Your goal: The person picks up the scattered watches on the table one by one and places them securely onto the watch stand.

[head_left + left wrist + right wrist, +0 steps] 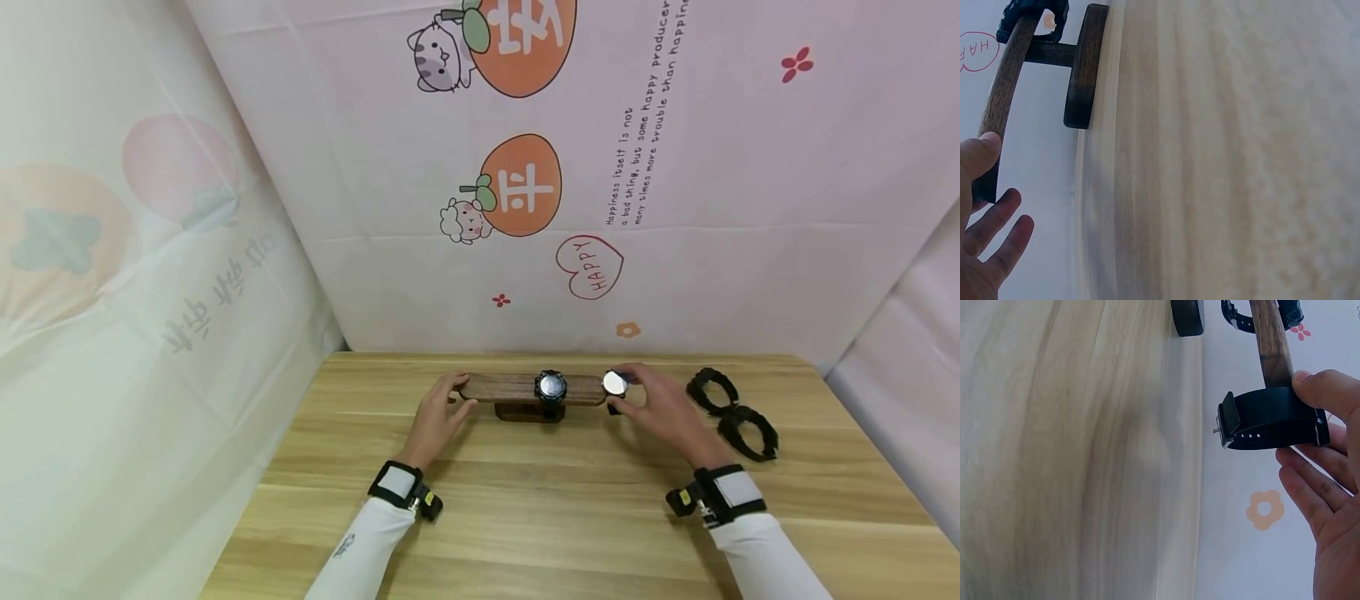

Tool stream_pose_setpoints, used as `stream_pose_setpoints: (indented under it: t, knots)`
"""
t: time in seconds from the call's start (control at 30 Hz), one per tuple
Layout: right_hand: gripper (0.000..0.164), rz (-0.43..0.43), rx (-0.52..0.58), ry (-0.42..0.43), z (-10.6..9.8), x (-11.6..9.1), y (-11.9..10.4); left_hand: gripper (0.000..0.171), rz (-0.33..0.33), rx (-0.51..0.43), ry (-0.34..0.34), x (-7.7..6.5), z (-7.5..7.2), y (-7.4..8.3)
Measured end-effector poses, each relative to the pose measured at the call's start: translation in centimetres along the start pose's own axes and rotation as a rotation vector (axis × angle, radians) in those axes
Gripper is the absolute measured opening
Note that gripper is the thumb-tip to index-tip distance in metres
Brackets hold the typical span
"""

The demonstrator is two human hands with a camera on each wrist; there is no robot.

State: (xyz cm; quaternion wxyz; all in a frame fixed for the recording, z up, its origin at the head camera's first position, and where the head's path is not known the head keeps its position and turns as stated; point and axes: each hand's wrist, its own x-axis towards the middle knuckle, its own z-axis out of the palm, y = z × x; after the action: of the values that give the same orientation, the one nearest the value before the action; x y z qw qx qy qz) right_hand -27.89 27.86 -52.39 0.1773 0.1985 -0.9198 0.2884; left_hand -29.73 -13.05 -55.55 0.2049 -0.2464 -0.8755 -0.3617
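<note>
A dark wooden watch stand [498, 388] stands near the back edge of the table, its long bar raised on a post above a flat base [1087, 69]. My left hand [437, 421] pinches the bar's left end between thumb and fingers; in the left wrist view two fingers spread free below it. Round the middle of the bar sits a black watch [551, 387]. At the right end, my right hand [663, 408] grips a second watch [615, 383] with a pale face. Its buckled black strap [1275, 419] forms a loop at the bar's tip, thumb and fingers at the case.
Two more black watches, a rear one [712, 390] and a front one [750, 433], lie with looped straps on the wooden table [540, 517] to the right. Behind the table hangs a printed white cloth [420, 292].
</note>
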Motion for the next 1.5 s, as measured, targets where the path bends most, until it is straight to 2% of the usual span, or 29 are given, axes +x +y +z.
stream_pose_setpoints:
  t: [0.17,0.4,0.67,1.0,1.5]
  knots:
    - [0.054,-0.009,0.015,0.015,0.6,0.0,-0.2,0.047,0.019,-0.003,0.011,0.0,0.1,0.0]
    - [0.056,-0.044,0.007,0.036,1.3,-0.1,-0.3,0.047,0.002,0.007,0.007,0.0,0.1,0.0]
    - [0.057,0.006,0.039,-0.009,1.5,-0.2,-0.6,0.046,0.02,0.023,0.026,0.0,0.2,0.0]
    - [0.061,-0.023,0.025,0.006,1.6,-0.2,-0.8,0.047,0.015,0.022,0.025,-0.1,0.1,0.1]
    - [0.061,-0.02,0.032,0.011,2.1,0.0,-1.3,0.047,-0.013,0.019,-0.004,-0.1,0.1,0.0]
